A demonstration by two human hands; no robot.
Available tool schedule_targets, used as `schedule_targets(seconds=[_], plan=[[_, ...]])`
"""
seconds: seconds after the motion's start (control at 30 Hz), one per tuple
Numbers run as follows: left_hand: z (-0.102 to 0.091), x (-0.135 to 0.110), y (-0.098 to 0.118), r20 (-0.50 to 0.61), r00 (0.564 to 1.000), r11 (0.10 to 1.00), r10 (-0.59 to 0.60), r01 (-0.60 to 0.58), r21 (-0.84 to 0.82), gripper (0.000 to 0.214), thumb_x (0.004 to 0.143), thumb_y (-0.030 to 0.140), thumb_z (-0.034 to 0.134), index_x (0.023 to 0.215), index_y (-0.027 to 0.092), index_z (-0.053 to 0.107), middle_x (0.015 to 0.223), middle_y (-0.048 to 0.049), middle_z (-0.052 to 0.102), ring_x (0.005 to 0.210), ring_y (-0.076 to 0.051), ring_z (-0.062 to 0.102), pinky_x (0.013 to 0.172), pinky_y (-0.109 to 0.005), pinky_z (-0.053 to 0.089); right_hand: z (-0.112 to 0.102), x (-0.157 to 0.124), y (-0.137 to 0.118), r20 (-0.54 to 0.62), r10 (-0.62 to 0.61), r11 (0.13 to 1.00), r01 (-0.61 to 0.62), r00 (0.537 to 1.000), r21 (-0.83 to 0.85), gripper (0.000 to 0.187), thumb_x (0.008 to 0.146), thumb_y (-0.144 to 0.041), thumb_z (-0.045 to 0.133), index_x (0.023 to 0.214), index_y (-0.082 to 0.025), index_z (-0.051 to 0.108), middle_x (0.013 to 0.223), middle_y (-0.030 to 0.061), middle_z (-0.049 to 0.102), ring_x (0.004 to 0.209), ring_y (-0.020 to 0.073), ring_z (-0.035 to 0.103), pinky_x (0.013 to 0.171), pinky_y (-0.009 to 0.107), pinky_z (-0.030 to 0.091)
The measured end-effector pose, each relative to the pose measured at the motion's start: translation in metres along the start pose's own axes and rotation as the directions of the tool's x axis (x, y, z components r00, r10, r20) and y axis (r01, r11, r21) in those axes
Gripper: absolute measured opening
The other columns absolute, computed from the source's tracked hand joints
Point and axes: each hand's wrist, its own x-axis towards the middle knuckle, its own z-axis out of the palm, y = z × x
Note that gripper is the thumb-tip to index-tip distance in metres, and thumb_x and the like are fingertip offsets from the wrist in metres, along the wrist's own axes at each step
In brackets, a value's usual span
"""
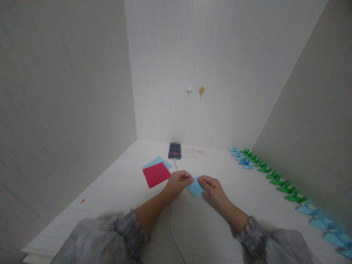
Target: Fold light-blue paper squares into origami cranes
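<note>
A small light-blue square of origami paper [195,187] is held up between my two hands, one corner pointing down toward me. My left hand [177,182] pinches its left side with thumb and fingers; a ring shows on one finger. On the opposite side, my right hand [213,186] grips the paper between thumb and curled forefinger. Just left of my left hand lies a red paper sheet [156,175], partly covering a light-blue sheet [159,160] on the white table. Whether the small square is folded in layers I cannot tell.
A phone [175,150] lies near the back wall, its cable [171,223] running toward me beneath my left arm. Folded green paper cranes [277,181] and blue paper cranes [324,223] line the right side. A red scrap [83,201] lies far left. Walls enclose the table [118,198].
</note>
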Motion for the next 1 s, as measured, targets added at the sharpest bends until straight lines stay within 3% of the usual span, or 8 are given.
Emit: schedule_targets(seconds=[0.27,0.6,0.87,1.0], plan=[[0.001,-0.001,-0.004,0.031,0.998,0.998,-0.052,0.05,0.046,0.023,0.058,0.033,0.059,0.064,0.012,0.052,0.053,0.0014,0.051,0.048,-0.007,0.044,0.049,-0.02,0.033,0.009,-0.002,0.002,0.126,0.06,0.998,-0.06,0.99,-0.002,0.031,0.074,-0.038,0.042,0.06,-0.014,0.056,0.054,-0.0005,0.048,0.051,0.0099,0.042,0.048,0.021,0.033],[-0.005,0.002,-0.002,-0.124,0.992,0.991,0.029,-0.013,0.131,0.025,0.061,0.037,0.055,0.064,0.011,0.053,0.054,0.0009,0.05,0.05,-0.008,0.043,0.048,-0.02,0.032,-0.003,0.001,-0.005,0.102,-0.002,0.998,0.009,0.995,-0.062,0.031,0.076,-0.031,0.04,0.053,-0.016,0.051,0.052,-0.0008,0.05,0.053,0.0107,0.046,0.054,0.022,0.035],[-0.009,0.007,-0.004,-0.227,0.973,0.992,0.037,-0.009,0.122,0.026,0.061,0.037,0.055,0.063,0.012,0.052,0.054,0.001,0.05,0.05,-0.008,0.042,0.048,-0.019,0.032,-0.007,0.002,-0.003,-0.059,-0.009,0.998,0.012,0.998,0.062,0.021,0.075,-0.03,0.043,0.064,-0.015,0.054,0.056,-0.0001,0.051,0.056,0.0116,0.047,0.056,0.023,0.036],[-0.005,0.005,-0.004,-0.158,0.987,0.995,0.005,0.011,0.1,0.026,0.06,0.036,0.056,0.064,0.011,0.052,0.053,0.0016,0.049,0.048,-0.007,0.042,0.048,-0.019,0.032,0.004,0.001,-0.007,-0.022,0.008,0.973,-0.002,1.0,0.231,0.017,0.071,-0.032,0.05,0.079,-0.017,0.052,0.059,-0.0028,0.049,0.055,0.0102,0.046,0.052,0.022,0.036]])
